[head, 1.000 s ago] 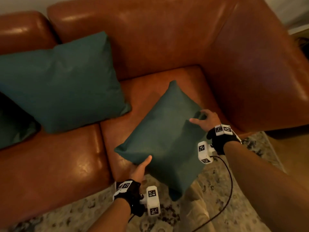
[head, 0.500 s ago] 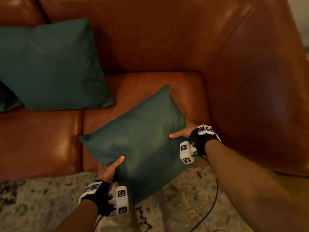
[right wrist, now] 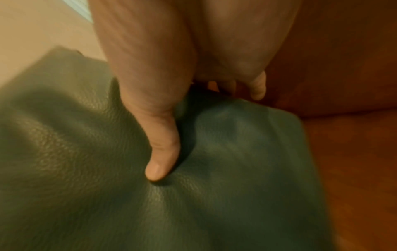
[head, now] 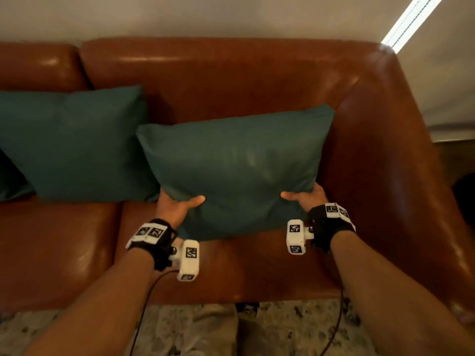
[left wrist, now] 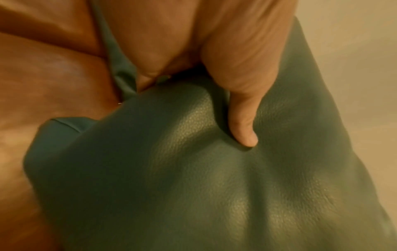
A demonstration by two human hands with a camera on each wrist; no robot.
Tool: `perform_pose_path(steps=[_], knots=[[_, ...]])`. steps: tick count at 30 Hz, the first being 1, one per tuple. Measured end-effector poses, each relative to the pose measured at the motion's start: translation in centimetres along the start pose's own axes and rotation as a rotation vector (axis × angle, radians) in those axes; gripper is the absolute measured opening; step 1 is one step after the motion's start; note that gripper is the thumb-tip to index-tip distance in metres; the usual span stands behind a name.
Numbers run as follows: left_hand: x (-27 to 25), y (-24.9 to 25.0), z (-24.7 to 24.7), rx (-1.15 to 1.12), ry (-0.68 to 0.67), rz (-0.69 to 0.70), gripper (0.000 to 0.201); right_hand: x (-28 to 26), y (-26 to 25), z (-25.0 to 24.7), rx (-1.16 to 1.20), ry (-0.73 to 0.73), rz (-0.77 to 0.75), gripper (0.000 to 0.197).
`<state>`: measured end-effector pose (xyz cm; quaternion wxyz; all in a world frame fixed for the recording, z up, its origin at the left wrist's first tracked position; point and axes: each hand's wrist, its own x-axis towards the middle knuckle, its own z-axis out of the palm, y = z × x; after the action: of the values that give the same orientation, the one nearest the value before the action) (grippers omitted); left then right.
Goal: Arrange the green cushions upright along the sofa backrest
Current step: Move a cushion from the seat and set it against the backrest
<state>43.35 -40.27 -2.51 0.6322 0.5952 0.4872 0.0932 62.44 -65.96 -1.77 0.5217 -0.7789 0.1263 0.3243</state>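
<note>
A green cushion (head: 236,165) stands nearly upright over the right seat of the brown leather sofa (head: 231,80), its top near the backrest. My left hand (head: 177,206) grips its lower left part, thumb on the front face, fingers hidden behind. My right hand (head: 303,197) grips the lower right part the same way. The wrist views show each thumb pressed into the cushion (left wrist: 193,169) (right wrist: 107,152). A second green cushion (head: 74,145) leans upright against the backrest to the left. A third cushion (head: 10,181) is partly visible at the far left edge.
The sofa's right armrest (head: 401,176) rises close beside the held cushion. A patterned rug (head: 282,330) lies below the seat front. Cables hang from both wrist cameras. A pale wall (head: 231,16) stands behind the sofa.
Both hands have lifted the cushion from its flat, tilted lie at the seat front, turned it level and raised it upright toward the backrest. The head view has swung upward.
</note>
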Motion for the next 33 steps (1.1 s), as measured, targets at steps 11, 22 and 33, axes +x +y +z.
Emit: perform_pose_path(steps=[11, 22, 33], knots=[[9.3, 5.3, 3.1, 0.098, -0.023, 0.014, 0.104, 7.7, -2.1, 1.6, 0.076, 0.097, -0.112, 0.077], [11.2, 2.6, 5.2, 0.063, -0.089, -0.136, 0.096, 12.1, 0.1, 3.1, -0.011, -0.045, 0.036, 0.139], [13.0, 2.6, 6.7, 0.122, 0.006, -0.058, 0.106, 12.8, -0.3, 4.7, -0.081, 0.103, -0.003, 0.15]])
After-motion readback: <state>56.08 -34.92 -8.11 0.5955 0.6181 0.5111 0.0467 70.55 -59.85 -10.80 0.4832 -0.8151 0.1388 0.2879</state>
